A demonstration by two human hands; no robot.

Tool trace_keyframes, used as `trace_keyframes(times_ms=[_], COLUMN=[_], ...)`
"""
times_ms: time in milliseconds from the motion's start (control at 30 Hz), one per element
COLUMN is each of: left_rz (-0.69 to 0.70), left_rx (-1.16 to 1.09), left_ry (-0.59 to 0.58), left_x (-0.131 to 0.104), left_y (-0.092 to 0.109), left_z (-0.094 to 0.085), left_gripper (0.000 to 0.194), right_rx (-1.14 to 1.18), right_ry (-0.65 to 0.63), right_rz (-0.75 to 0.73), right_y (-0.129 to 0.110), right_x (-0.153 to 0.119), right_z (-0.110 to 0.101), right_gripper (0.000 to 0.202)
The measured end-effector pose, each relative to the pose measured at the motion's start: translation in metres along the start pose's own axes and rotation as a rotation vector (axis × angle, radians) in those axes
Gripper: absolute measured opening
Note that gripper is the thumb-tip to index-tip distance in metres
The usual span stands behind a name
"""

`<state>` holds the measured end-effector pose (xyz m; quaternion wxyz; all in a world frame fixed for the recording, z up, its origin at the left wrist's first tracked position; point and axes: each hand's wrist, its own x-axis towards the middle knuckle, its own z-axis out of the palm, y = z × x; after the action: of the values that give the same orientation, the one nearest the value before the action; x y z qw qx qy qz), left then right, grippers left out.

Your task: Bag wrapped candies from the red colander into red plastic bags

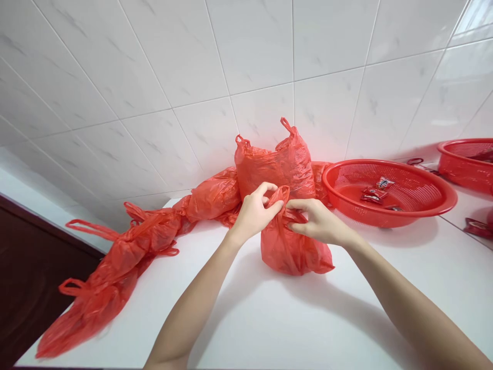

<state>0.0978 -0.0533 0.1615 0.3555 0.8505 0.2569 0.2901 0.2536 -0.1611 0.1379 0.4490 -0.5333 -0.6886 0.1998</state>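
1 red bag [295,252] is held upright on the white desk [246,318], its gathered top pinched between the fingers of the left hand [256,208] and those of the right hand [318,221]. Directly behind it, 1 fuller bag [275,172] is stood near the tiled wall [262,46], its 2 handles raised. To the left, a row of knotted bags [127,252] is laid along the desk. To the right, a few small packets [373,194] are contained in a red basket [389,215].

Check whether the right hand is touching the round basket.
No, the right hand is at the gathered top of the front bag.
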Motion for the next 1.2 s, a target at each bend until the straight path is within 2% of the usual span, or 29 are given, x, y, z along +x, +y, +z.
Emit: trace_keyframes(times_ms=[33,67,167,333,433,533,600,700,833,933,1067,1200], left_rz=[-0.002,-0.003,-0.066,-0.113,-0.194,-0.258,-0.226,-0.175,-0.253,-0.367,-0.498,-0.512], left_rx=[-0.014,-0.033,-0.105,-0.288,-0.339,-0.510,-0.591,-0.559,-0.647,-0.851,-1.003,-1.027], left_ry=[-0.063,-0.137,-0.335,-0.586,-0.644,-0.646,-0.608,-0.515,-0.479,-0.430,-0.321,-0.250], left_x=[0.001,0.003,0.007,0.009,0.008,0.008,0.009,0.009,0.007,0.005,0.003,0.000], left_y=[-0.001,-0.002,-0.007,-0.014,-0.018,-0.021,-0.022,-0.021,-0.025,-0.032,-0.041,-0.043], left_z=[-0.001,-0.002,-0.002,0.002,0.004,0.005,0.006,0.006,0.008,0.013,0.020,0.022], left_gripper=[0.012,0.016,0.036,0.038,0.037,0.036,0.035,0.029,0.027,0.026,0.023,0.021], right_rx=[-0.070,-0.134,-0.269,-0.345,-0.340,-0.255,-0.165,0.049,0.255,0.156,-0.081,-0.092], right_ry=[0.022,0.047,0.103,0.077,0.059,0.071,0.092,0.103,0.090,0.080,0.124,0.122], right_rz=[-0.028,-0.052,-0.105,-0.145,-0.121,-0.087,-0.053,0.025,0.100,0.057,-0.110,-0.228], right_y=[0.000,0.001,-0.001,-0.005,-0.003,-0.001,0.000,0.002,0.006,0.010,0.013,0.013], right_x=[0.000,-0.001,-0.001,-0.001,-0.001,-0.002,-0.002,0.000,0.002,0.002,0.002,0.004], right_z=[0.000,-0.001,-0.001,0.001,0.001,0.001,-0.001,-0.002,-0.004,-0.004,-0.002,0.001], right_gripper=[0.012,0.014,0.017,0.024,0.030,0.027,0.022,0.017,0.011,0.015,0.026,0.014])
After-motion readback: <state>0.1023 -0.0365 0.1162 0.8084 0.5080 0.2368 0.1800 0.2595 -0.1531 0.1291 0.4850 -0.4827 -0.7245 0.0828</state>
